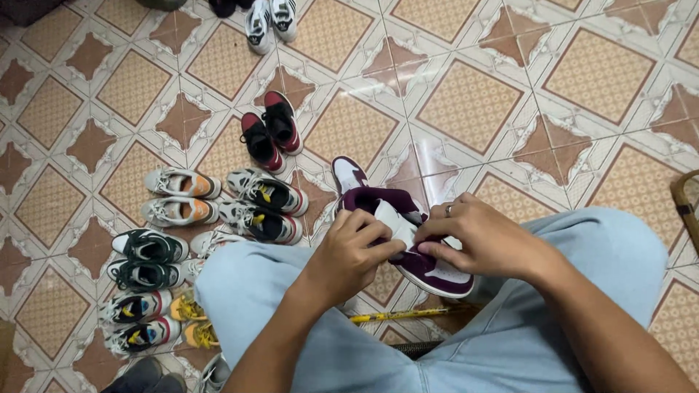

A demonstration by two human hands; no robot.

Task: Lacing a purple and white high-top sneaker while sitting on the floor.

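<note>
1. Sneaker [429,271], maroon and white, lies across the person's lap over the light blue jeans [582,291], toe pointing away toward the floor; both hands work at its opening.
2. Floor [473,102] is tiled in a tan and brown diamond pattern with white edging.
3. Left hand [349,251] has its fingers curled together, pinching a white paper wad [393,218] that sits in the sneaker's mouth.
4. Right hand [484,236], with a ring on one finger, pinches the same wad from the other side, thumb and fingertips closed on it just beside the left hand.
5. Pairs of shoes stand in rows on the floor to the left of the knees:
   - red and black pair [271,132], farthest out in the middle;
   - black, white and yellow pair [263,205], near the sneaker's toe;
   - grey and orange pair [180,196], left of that;
   - dark green and white pair [148,260], below;
   - black, white and red pair [137,320], nearest the bottom left;
   - yellow pair [195,320], partly hidden by the left knee.
6. White and black pair [271,22] sits at the top edge, well apart from the rest.
7. Yellow stick [397,314] lies on the floor under the legs; what it is cannot be told.
</note>
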